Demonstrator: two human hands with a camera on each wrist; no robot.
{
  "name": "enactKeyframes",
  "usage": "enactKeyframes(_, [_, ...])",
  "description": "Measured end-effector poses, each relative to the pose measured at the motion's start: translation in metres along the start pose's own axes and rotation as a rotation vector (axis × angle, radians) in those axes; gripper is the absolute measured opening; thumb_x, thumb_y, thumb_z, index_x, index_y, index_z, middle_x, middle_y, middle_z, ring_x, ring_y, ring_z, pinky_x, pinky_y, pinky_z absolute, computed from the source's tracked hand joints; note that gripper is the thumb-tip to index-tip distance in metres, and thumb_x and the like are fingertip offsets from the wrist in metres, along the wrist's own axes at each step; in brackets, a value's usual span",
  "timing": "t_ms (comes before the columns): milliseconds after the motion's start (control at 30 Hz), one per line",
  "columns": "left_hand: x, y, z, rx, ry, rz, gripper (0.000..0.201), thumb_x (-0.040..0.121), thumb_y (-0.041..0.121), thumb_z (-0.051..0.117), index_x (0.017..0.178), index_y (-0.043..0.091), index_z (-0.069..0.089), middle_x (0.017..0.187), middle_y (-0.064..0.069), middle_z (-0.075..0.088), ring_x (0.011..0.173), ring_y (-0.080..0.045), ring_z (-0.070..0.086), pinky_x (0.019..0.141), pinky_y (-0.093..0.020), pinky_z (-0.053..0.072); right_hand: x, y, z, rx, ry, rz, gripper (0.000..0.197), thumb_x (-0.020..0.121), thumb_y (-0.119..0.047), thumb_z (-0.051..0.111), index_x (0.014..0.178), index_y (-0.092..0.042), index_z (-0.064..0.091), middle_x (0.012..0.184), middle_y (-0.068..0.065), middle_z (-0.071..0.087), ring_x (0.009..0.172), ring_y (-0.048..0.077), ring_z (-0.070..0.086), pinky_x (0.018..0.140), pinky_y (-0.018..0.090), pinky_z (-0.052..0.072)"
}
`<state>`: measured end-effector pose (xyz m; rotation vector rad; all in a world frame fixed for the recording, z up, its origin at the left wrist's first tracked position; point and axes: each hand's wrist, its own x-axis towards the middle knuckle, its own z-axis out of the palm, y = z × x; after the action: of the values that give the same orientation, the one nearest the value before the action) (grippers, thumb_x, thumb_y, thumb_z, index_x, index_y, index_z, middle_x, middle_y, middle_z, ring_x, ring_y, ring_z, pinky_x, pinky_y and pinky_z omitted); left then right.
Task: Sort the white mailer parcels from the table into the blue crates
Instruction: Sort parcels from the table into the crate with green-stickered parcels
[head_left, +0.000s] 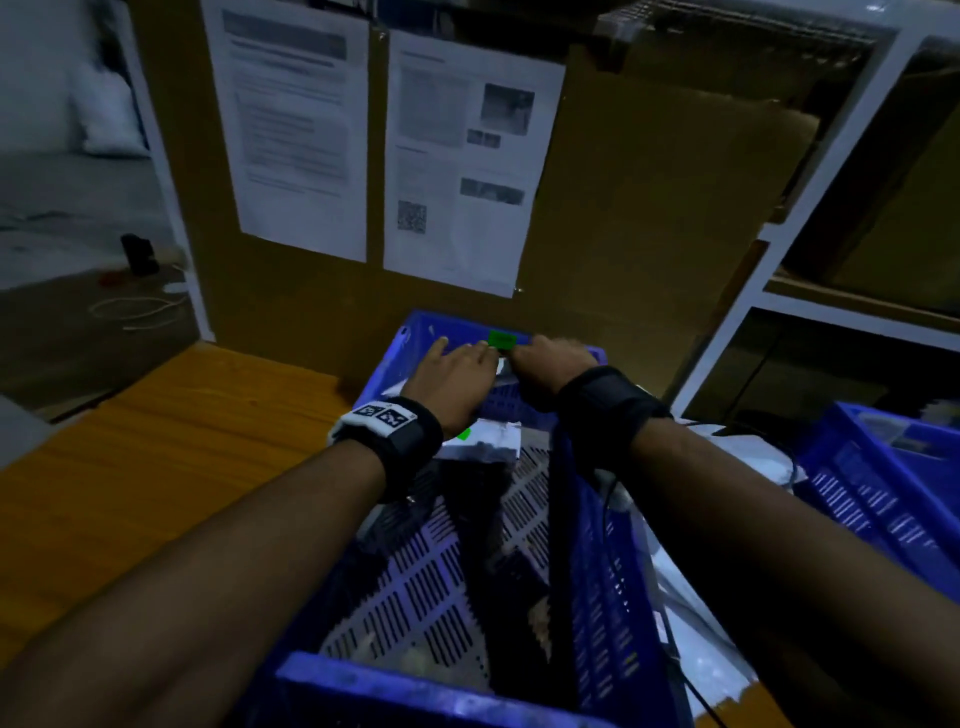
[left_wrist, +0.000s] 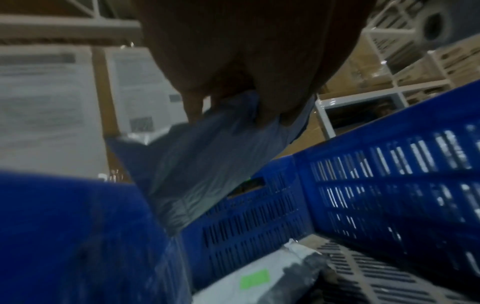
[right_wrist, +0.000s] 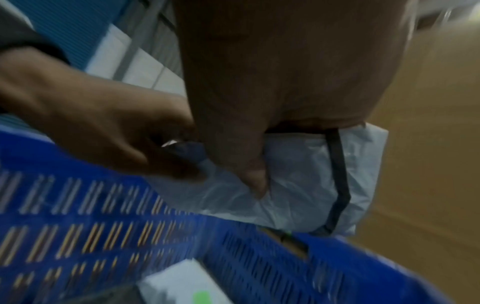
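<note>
A blue slotted crate (head_left: 597, 561) stands in front of me on the table. Over its far rim both hands hold a white mailer parcel (right_wrist: 298, 185) with a green label (head_left: 502, 339). My left hand (head_left: 467, 353) pinches the parcel's left part (left_wrist: 207, 154). On its right side my right hand (head_left: 530, 354) grips it, thumb (right_wrist: 254, 176) pressed into the plastic. A second white mailer (head_left: 488, 441) with a green label lies inside the crate (left_wrist: 389, 185) at its far end, also seen at the bottom of the wrist views (left_wrist: 246, 277) (right_wrist: 182, 283).
Another blue crate (head_left: 883, 493) stands to the right, with white mailers (head_left: 737, 457) and a black cable between the crates. The orange wooden table (head_left: 156, 467) extends left. A cardboard wall with printed sheets (head_left: 457, 156) rises behind the crate; white shelving (head_left: 769, 291) stands right.
</note>
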<state>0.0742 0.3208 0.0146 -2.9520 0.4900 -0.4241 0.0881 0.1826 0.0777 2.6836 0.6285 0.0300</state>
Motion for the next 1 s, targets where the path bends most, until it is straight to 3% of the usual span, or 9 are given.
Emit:
enactKeyframes(133, [0.005, -0.006, 0.025, -0.088, -0.166, -0.147, 0.035, 0.092, 0.008, 0.056, 0.127, 0.008, 0.050, 0.129, -0.015, 0.056, 0.120, -0.035, 0.054, 0.099, -0.045, 0.040, 0.021, -0.010, 0.039, 0.077, -0.031, 0.044, 0.028, 0.096, -0.016, 0.048, 0.123, -0.011, 0.055, 0.126, 0.016, 0.059, 0.117, 0.035, 0.057, 0.103, 0.049, 0.037])
enactKeyframes(200, [0.009, -0.005, 0.039, -0.066, -0.166, -0.175, 0.036, 0.092, 0.006, 0.057, 0.128, 0.005, 0.050, 0.129, -0.016, 0.056, 0.120, -0.035, 0.053, 0.098, -0.043, 0.042, 0.030, -0.015, 0.062, 0.123, -0.004, 0.090, 0.029, 0.096, -0.018, 0.046, 0.123, -0.012, 0.052, 0.125, 0.015, 0.060, 0.117, 0.034, 0.057, 0.105, 0.051, 0.035])
enactKeyframes(300, [0.016, 0.002, 0.065, -0.026, -0.101, -0.186, 0.049, 0.094, 0.005, 0.054, 0.140, 0.001, 0.040, 0.143, -0.019, 0.047, 0.134, -0.035, 0.041, 0.110, -0.043, 0.033, 0.043, -0.026, 0.094, 0.157, 0.018, 0.190, 0.032, 0.098, -0.018, 0.040, 0.127, -0.010, 0.050, 0.130, 0.015, 0.055, 0.125, 0.034, 0.048, 0.108, 0.056, 0.029])
enactKeyframes(433, [0.026, 0.003, 0.092, -0.016, -0.137, -0.173, 0.056, 0.102, 0.007, 0.041, 0.154, -0.001, 0.019, 0.160, -0.019, 0.024, 0.149, -0.035, 0.021, 0.122, -0.045, 0.016, 0.055, -0.034, 0.125, 0.220, 0.012, 0.266, 0.036, 0.102, -0.015, 0.033, 0.135, -0.006, 0.043, 0.138, 0.017, 0.047, 0.133, 0.035, 0.038, 0.107, 0.066, 0.023])
enactKeyframes(567, [0.032, 0.003, 0.115, -0.014, -0.151, -0.179, 0.053, 0.105, 0.009, 0.029, 0.155, 0.001, 0.014, 0.163, -0.017, 0.019, 0.151, -0.034, 0.016, 0.123, -0.046, 0.010, 0.065, -0.040, 0.148, 0.286, 0.011, 0.301, 0.044, 0.104, -0.019, 0.025, 0.146, -0.008, 0.031, 0.153, 0.016, 0.031, 0.144, 0.033, 0.022, 0.110, 0.069, 0.014])
enactKeyframes(767, [0.041, -0.002, 0.149, -0.044, -0.187, -0.185, 0.056, 0.105, 0.012, 0.033, 0.157, 0.006, 0.013, 0.165, -0.013, 0.015, 0.152, -0.033, 0.010, 0.123, -0.050, 0.005, 0.079, -0.045, 0.180, 0.295, -0.005, 0.273, 0.055, 0.105, -0.026, 0.025, 0.156, -0.016, 0.008, 0.163, 0.016, 0.007, 0.151, 0.035, 0.001, 0.109, 0.073, 0.001])
enactKeyframes(833, [0.037, -0.003, 0.161, -0.033, -0.257, -0.192, 0.057, 0.105, 0.012, 0.032, 0.157, 0.004, 0.008, 0.166, -0.014, 0.008, 0.153, -0.035, 0.004, 0.123, -0.051, 0.004, 0.081, -0.051, 0.195, 0.306, -0.026, 0.263, 0.059, 0.104, -0.030, 0.029, 0.157, -0.019, 0.007, 0.163, 0.017, 0.003, 0.150, 0.036, -0.002, 0.108, 0.073, -0.001])
enactKeyframes(933, [0.027, -0.003, 0.177, -0.060, -0.362, -0.213, 0.057, 0.105, 0.009, 0.025, 0.156, -0.001, 0.000, 0.165, -0.020, -0.001, 0.152, -0.037, -0.002, 0.123, -0.049, 0.003, 0.081, -0.058, 0.212, 0.310, 0.024, 0.273, 0.057, 0.100, -0.029, 0.029, 0.155, -0.019, 0.022, 0.162, 0.019, 0.011, 0.150, 0.039, 0.008, 0.107, 0.077, 0.009])
enactKeyframes(1000, [0.020, -0.002, 0.182, -0.093, -0.389, -0.227, 0.060, 0.104, 0.012, 0.024, 0.155, -0.002, -0.003, 0.164, -0.022, -0.004, 0.152, -0.038, -0.003, 0.123, -0.048, 0.004, 0.081, -0.060, 0.219, 0.321, -0.065, 0.240, 0.061, 0.101, -0.030, 0.030, 0.157, -0.023, 0.006, 0.163, 0.016, -0.005, 0.150, 0.037, -0.007, 0.107, 0.074, -0.001])
